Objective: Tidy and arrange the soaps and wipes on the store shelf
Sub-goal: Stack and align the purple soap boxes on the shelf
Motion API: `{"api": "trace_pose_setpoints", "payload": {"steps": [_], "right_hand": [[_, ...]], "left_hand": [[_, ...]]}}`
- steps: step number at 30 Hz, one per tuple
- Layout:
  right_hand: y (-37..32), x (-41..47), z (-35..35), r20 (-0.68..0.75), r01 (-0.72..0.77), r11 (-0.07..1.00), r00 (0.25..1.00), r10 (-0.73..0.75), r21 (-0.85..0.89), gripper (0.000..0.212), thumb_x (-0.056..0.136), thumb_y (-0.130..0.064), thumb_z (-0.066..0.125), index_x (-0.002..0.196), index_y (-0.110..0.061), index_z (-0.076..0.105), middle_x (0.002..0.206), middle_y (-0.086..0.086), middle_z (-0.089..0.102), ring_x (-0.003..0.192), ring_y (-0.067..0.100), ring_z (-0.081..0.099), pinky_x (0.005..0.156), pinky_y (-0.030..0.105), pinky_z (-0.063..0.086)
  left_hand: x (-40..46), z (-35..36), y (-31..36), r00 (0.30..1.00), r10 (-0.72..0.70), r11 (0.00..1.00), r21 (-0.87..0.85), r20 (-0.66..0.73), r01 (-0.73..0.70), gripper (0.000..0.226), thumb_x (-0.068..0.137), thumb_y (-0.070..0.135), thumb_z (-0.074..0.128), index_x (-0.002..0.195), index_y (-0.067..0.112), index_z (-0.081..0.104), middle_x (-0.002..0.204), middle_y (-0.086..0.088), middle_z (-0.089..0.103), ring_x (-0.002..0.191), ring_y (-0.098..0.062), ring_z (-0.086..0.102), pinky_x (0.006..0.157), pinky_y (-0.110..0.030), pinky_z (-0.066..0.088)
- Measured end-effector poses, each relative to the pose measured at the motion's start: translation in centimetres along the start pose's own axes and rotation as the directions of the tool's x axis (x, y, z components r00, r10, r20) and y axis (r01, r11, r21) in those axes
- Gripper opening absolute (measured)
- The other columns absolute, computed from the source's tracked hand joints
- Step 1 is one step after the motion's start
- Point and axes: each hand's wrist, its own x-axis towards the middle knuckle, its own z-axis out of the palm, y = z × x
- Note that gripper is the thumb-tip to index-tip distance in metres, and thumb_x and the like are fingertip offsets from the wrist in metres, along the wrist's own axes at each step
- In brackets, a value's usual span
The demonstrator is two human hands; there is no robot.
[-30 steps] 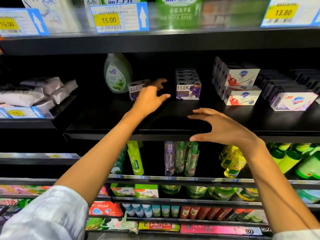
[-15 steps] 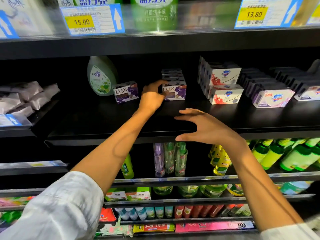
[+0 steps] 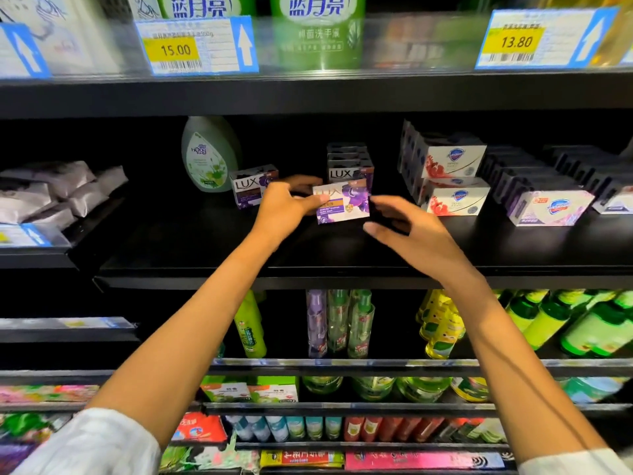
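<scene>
Black store shelf [image 3: 212, 245]: bare strip along front edge. Left hand [image 3: 284, 209] fingers pinch a purple LUX soap box [image 3: 342, 201] above mid-shelf, before the LUX stack [image 3: 347, 164]. Right hand [image 3: 407, 231] just beside the box, fingers loosely curved, grasping nothing.

Glossy cardboard soap box [image 3: 342, 202], matt black shelf [image 3: 308, 248]

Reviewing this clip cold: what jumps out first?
The left hand pinches a purple LUX soap box above the black shelf, with the right hand open beside it. Behind stand more LUX boxes; yellow price tags glow overhead.
</scene>
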Motion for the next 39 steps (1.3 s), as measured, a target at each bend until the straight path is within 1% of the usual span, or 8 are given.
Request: {"api": "trace_pose_setpoints", "payload": {"steps": [3,6,12,17,21,26,35,39], "right_hand": [[-0.8,1.8,0.5,-0.038,-0.105,0.964,0.992,0.118,0.243,0.051,0.091,-0.041,0.077,0.137,-0.029,0.059,0.124,-0.006,0.071,0.114,0.004,0.067,0.100,0.027,0.055],[-1.9,3.0,1.6,0.026,-0.158,0.848,0.985,0.168,0.506,0.027,0.094,-0.024,0.076,0.119,-0.017,0.066,0.103,0.009,0.076,0.095,0.011,0.076,0.083,0.030,0.064],[-2.0,2.4,3.3,0.022,-0.158,0.731,0.981,0.193,0.664,0.031,0.092,-0.016,0.077,0.120,-0.007,0.070,0.106,0.016,0.079,0.096,0.026,0.077,0.077,0.030,0.064],[-2.1,2.0,3.2,-0.035,-0.114,0.729,0.982,0.186,0.675,0.035,0.096,-0.017,0.073,0.126,-0.003,0.064,0.111,0.017,0.077,0.105,0.030,0.075,0.088,0.037,0.062],[-2.3,1.9,3.6,-0.049,-0.096,0.786,0.986,0.159,0.611,0.036,0.097,-0.020,0.071,0.128,-0.004,0.062,0.112,0.014,0.077,0.108,0.029,0.075,0.088,0.036,0.062],[-2.9,2.1,3.9,-0.051,-0.154,0.750,0.969,0.243,0.643,0.045,0.098,-0.041,0.065,0.125,-0.006,0.063,0.114,0.013,0.077,0.108,0.030,0.075,0.095,0.052,0.059],[-3.3,1.9,3.7,-0.053,-0.146,0.761,0.972,0.230,0.632,0.039,0.100,-0.037,0.065,0.123,-0.006,0.066,0.108,0.020,0.077,0.090,0.037,0.075,0.068,0.030,0.065],[-3.3,2.1,3.5,-0.027,-0.182,0.742,0.965,0.261,0.645,0.054,0.094,-0.051,0.063,0.128,-0.008,0.066,0.113,0.016,0.077,0.099,0.031,0.076,0.070,0.031,0.065]], "left_hand": [[-2.2,-0.5,0.7,0.998,-0.040,0.985,-0.163,0.052,0.048,0.029,0.090,0.005,0.078,0.119,0.003,0.071,0.112,-0.014,0.074,0.101,-0.024,0.076,0.085,-0.038,0.063],[-3.6,-0.8,0.7,0.995,-0.042,0.967,-0.246,0.094,0.064,0.031,0.091,0.007,0.077,0.121,0.003,0.072,0.112,-0.014,0.074,0.104,-0.025,0.075,0.087,-0.042,0.062],[-4.1,-1.2,0.7,0.987,-0.069,0.938,-0.327,0.147,0.114,0.036,0.095,0.009,0.073,0.130,0.005,0.064,0.094,-0.007,0.074,0.110,-0.029,0.073,0.084,-0.042,0.060],[-4.2,-1.0,0.9,0.960,-0.083,0.942,-0.294,0.266,0.163,0.044,0.095,0.010,0.074,0.136,0.007,0.060,0.119,-0.014,0.074,0.113,-0.029,0.072,0.095,-0.050,0.060],[-4.2,-1.1,0.9,0.965,-0.101,0.937,-0.304,0.244,0.175,0.039,0.092,0.002,0.075,0.129,0.003,0.064,0.117,-0.015,0.075,0.107,-0.030,0.075,0.095,-0.049,0.060],[-4.1,-1.1,0.5,0.974,-0.142,0.919,-0.341,0.178,0.196,0.041,0.088,0.001,0.078,0.126,0.002,0.061,0.116,-0.013,0.075,0.106,-0.028,0.075,0.095,-0.051,0.060],[-4.0,-1.0,0.6,0.969,-0.153,0.913,-0.348,0.192,0.213,0.043,0.090,0.003,0.078,0.129,0.001,0.059,0.118,-0.016,0.074,0.106,-0.027,0.075,0.095,-0.049,0.060],[-4.2,-0.7,1.0,0.974,-0.138,0.928,-0.320,0.179,0.190,0.046,0.089,0.002,0.078,0.131,0.004,0.059,0.117,-0.014,0.074,0.104,-0.025,0.076,0.093,-0.047,0.061]]}}
